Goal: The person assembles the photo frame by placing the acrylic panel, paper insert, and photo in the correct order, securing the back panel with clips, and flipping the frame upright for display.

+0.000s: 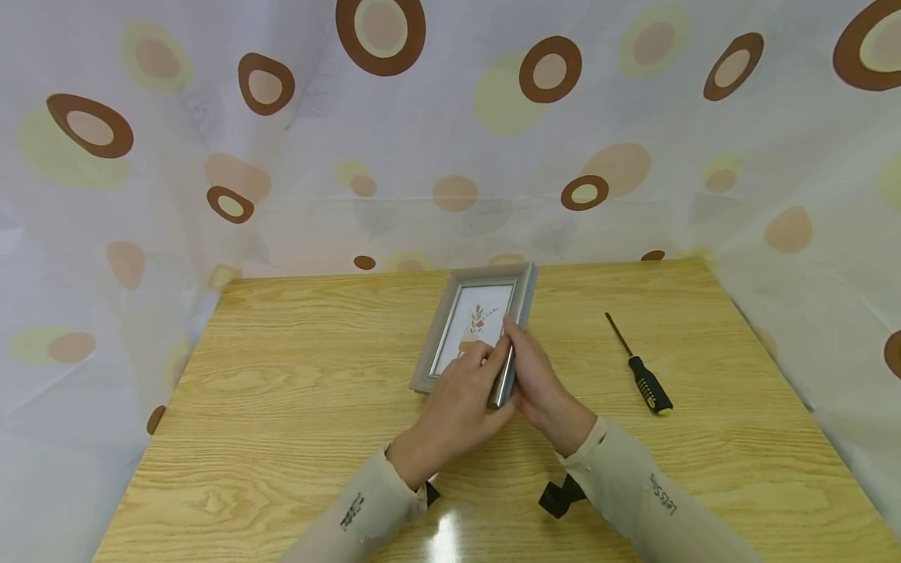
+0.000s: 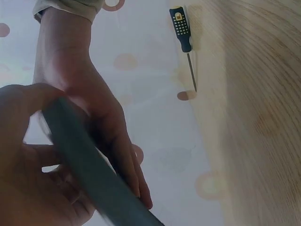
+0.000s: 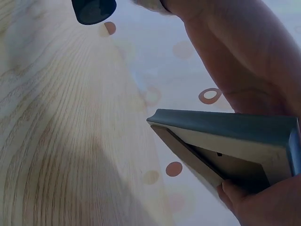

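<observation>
A grey picture frame (image 1: 429,356) with a white print of a leafy sprig is held tilted above the table by both hands. My left hand (image 1: 457,410) grips its lower right part, fingers across the front. My right hand (image 1: 542,383) holds the right side, its thumb along the edge. A shiny silvery part shows between the hands; what it is I cannot tell. The left wrist view catches the frame's edge (image 2: 94,165) in the left hand (image 2: 28,174). In the right wrist view, fingers of the right hand (image 3: 268,205) reach the recessed back of the frame (image 3: 221,121).
A black and yellow screwdriver (image 1: 647,383) lies to the right on the wooden table (image 1: 296,414), its tip toward the back. Behind and beside the table hangs a white spotted curtain (image 1: 450,141). A black wrist mount (image 1: 556,499) juts below the right sleeve.
</observation>
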Motion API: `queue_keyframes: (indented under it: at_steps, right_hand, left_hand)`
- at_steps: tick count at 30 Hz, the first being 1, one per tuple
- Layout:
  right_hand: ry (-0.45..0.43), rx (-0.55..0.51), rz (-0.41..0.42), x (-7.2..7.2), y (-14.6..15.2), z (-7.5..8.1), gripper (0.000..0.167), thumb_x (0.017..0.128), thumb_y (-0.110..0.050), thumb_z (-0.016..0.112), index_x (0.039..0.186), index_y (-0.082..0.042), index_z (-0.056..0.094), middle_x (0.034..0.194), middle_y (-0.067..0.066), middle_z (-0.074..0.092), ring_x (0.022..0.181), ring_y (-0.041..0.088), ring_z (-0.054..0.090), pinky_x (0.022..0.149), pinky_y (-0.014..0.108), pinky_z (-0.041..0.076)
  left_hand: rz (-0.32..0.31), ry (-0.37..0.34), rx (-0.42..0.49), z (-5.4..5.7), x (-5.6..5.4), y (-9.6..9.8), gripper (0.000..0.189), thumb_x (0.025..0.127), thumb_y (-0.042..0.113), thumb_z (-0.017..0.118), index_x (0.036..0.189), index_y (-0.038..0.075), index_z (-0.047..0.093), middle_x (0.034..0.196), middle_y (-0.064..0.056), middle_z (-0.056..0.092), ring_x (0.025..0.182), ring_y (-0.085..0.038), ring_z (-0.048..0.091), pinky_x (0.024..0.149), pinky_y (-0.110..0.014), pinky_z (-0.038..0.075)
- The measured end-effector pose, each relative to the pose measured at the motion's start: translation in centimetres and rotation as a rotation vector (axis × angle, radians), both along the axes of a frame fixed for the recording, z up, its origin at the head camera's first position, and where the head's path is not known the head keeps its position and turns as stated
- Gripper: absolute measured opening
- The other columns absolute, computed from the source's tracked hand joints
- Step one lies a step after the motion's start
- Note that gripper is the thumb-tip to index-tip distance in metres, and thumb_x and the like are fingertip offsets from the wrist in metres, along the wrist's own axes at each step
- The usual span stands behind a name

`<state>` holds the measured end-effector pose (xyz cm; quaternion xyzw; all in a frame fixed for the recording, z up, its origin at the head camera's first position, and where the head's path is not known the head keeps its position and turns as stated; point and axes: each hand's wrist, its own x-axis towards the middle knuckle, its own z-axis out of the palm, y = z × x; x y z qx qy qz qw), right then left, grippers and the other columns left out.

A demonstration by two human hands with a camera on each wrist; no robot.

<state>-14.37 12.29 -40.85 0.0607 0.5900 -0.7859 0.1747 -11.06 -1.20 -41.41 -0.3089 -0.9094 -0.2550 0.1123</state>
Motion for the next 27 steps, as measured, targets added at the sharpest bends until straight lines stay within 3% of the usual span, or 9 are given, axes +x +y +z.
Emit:
queue_keyframes:
  at_steps: [5,11,18,24,27]
  right_hand:
    - [-0.035,0.011,-0.028,0.0,0.2,0.0,0.057,0.109,-0.049,0.028,0.147,-0.009,0.04,0.113,-0.003,0.058,0.094,0.004,0.062,0.086,0.019,0.053]
    - [-0.017,0.024,-0.027,0.0,0.4,0.1,0.056,0.109,-0.048,0.025,0.151,-0.013,0.039,0.117,-0.004,0.055,0.095,0.004,0.059,0.085,0.02,0.051]
    - [-0.012,0.047,-0.035,0.1,0.8,0.1,0.056,0.109,-0.045,0.022,0.158,-0.02,0.031,0.148,0.004,0.046,0.11,-0.001,0.058,0.094,0.018,0.05]
    - [-0.032,0.06,-0.055,0.2,0.8,0.1,0.055,0.108,-0.046,0.024,0.155,-0.017,0.035,0.123,-0.005,0.061,0.1,-0.001,0.065,0.088,0.021,0.054]
    - [-0.037,0.06,-0.046,0.3,0.9,0.1,0.056,0.108,-0.046,0.023,0.156,-0.018,0.035,0.132,-0.001,0.061,0.105,0.0,0.065,0.09,0.021,0.054]
  left_hand:
    - [-0.043,-0.118,-0.009,0.3,0.0,-0.1,0.08,0.096,0.042,0.067,0.157,0.004,0.034,0.111,-0.003,0.057,0.08,-0.009,0.044,0.07,-0.022,0.038]
    - [-0.054,-0.206,0.075,0.5,-0.1,-0.4,0.066,0.102,0.038,0.06,0.157,0.009,0.038,0.106,-0.002,0.055,0.076,-0.009,0.042,0.068,-0.021,0.036]
    - [-0.059,-0.178,0.245,1.1,-0.7,-1.6,0.044,0.102,0.025,0.062,0.143,0.01,0.057,0.104,-0.002,0.06,0.078,-0.01,0.047,0.067,-0.021,0.04]
    - [0.027,-0.141,0.364,1.6,-1.5,-2.8,0.037,0.102,0.021,0.06,0.136,0.008,0.062,0.102,-0.006,0.061,0.083,-0.018,0.054,0.068,-0.026,0.046]
    - [0.099,-0.13,0.392,1.7,-1.7,-3.4,0.036,0.101,0.019,0.061,0.134,0.006,0.064,0.102,-0.008,0.061,0.082,-0.02,0.054,0.067,-0.025,0.045]
